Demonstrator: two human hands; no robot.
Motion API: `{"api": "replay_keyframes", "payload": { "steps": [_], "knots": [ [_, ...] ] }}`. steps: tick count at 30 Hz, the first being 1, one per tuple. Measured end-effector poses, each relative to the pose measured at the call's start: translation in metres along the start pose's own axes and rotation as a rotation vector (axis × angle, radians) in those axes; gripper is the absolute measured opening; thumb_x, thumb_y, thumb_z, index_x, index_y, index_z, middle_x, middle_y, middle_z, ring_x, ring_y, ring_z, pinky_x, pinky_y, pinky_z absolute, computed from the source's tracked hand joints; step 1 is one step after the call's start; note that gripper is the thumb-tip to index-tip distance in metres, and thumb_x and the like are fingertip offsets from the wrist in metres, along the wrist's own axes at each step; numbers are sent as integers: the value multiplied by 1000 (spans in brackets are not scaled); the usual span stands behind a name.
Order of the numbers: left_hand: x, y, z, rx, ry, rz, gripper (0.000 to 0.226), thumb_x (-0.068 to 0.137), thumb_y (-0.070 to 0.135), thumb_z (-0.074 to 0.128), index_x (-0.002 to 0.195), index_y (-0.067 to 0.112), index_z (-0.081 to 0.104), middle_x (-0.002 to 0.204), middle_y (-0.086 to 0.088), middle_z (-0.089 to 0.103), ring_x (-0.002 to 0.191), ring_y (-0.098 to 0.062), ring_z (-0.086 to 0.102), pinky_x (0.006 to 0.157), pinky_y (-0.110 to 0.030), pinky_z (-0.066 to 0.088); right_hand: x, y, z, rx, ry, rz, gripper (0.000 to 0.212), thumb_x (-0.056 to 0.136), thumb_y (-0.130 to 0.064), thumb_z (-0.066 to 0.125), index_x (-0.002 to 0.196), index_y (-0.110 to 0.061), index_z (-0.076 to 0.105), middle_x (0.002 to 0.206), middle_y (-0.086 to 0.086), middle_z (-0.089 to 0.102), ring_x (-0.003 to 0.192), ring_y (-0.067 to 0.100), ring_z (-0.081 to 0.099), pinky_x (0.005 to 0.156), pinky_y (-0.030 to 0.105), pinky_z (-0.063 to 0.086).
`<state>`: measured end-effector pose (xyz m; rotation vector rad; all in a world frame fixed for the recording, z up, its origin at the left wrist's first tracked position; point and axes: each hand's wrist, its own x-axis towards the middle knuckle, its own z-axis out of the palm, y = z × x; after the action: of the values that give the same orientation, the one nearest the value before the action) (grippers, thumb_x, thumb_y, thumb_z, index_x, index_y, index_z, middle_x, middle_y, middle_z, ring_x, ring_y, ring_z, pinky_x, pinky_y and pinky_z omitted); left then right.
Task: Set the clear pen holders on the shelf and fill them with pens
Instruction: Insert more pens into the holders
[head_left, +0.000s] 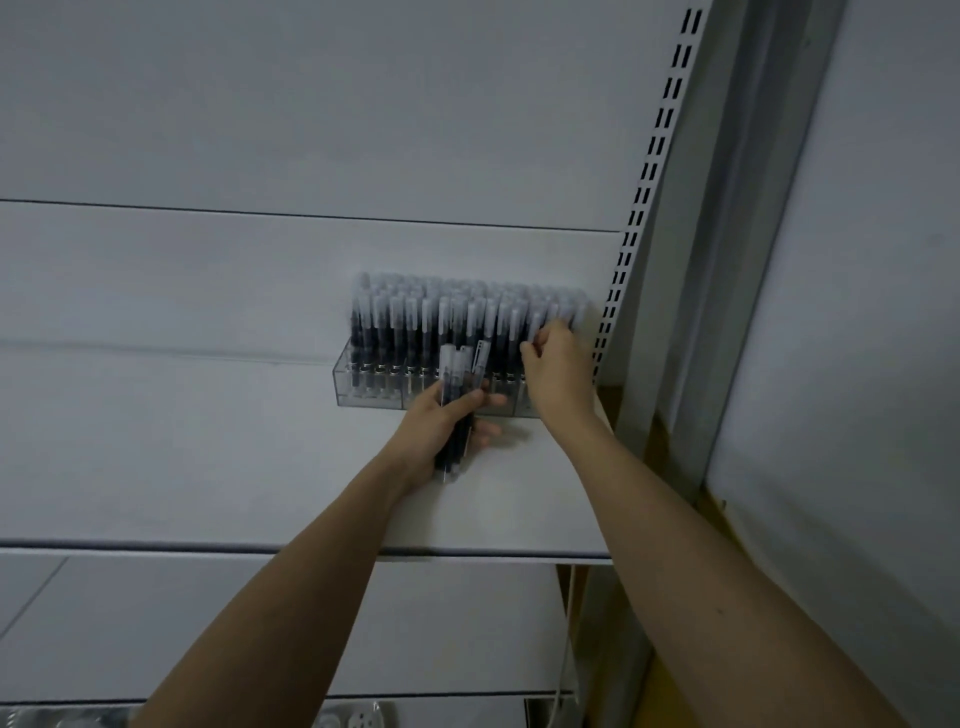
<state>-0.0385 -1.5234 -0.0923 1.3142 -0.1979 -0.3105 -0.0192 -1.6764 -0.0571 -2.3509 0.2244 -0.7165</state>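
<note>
Nearly done, by the look of it. Clear pen holders (374, 387) sit on the white shelf (208, 457), pushed back toward the rear panel, hard up by the slotted upright (631, 218) at 3 o'clock. I count at least two compartments side by side; a third may be behind my hands, can't tell.

Holders are packed with pens (415, 322), dark barrels, frosted caps up, several rows deep. Left and middle sections look full. Far right end is where the gaps would be, but my wrist covers it.

Left hand (441, 431): wrapped around a small bundle of spare pens (460, 395), held upright, just in front of the holder at 6 o'clock of the row. Maybe a handful left, exact count is blurred.

Right hand (558, 364): up at the right end of the row, 3 o'clock of the bundle, fingertips (535, 345) curled around one pen cap there. Looks like I'm seating that pen into a slot, or nudging it straight. Can't say which.

Left to do, my guess: feed the remaining bundle into whatever slots are open on the right side. Holder placement itself looks finished.

Risk: packed rows, easy to knock neighbours crooked when pushing one in.
</note>
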Motion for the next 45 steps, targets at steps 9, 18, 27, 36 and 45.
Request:
{"api": "replay_keyframes", "payload": {
  "steps": [9,18,27,36,45],
  "knots": [
    [0,0,-4,-28,-155,-17,19,101,6,51,119,6,58,99,-17,75,67,-29,72,59,-31,58,-58,7,12,452,14,152,20,95,-35,62,106,-20,54,100,-5,57,90,9,58,76,23,47],
    [3,-8,-1,79,-231,-70,23,99,7,57,120,-2,58,96,-26,72,71,-30,73,68,-34,62,-63,24,15,764,-165,223,7,95,-26,64,94,-20,68,85,1,71,77,16,66,68,30,53],
    [1,-12,1,129,-97,-8,15,100,10,54,108,-1,62,94,-23,73,73,-35,71,65,-38,61,-67,25,17,881,-107,312,29,94,-17,66,120,-21,56,102,4,71,92,14,71,84,36,59],
    [1,-8,4,185,48,-10,24,102,31,53,97,7,54,73,-21,57,44,-27,50,41,-29,40,-18,17,-34,782,105,37,33,98,-13,60,125,-30,51,94,3,72,89,16,69,84,38,59],
    [-3,-5,6,144,28,24,37,103,30,47,114,-4,38,64,3,27,47,-13,18,43,-23,16,21,19,-42,516,91,-186,30,99,-21,57,126,-33,52,107,-2,63,92,13,65,81,39,59]
  ]
}}
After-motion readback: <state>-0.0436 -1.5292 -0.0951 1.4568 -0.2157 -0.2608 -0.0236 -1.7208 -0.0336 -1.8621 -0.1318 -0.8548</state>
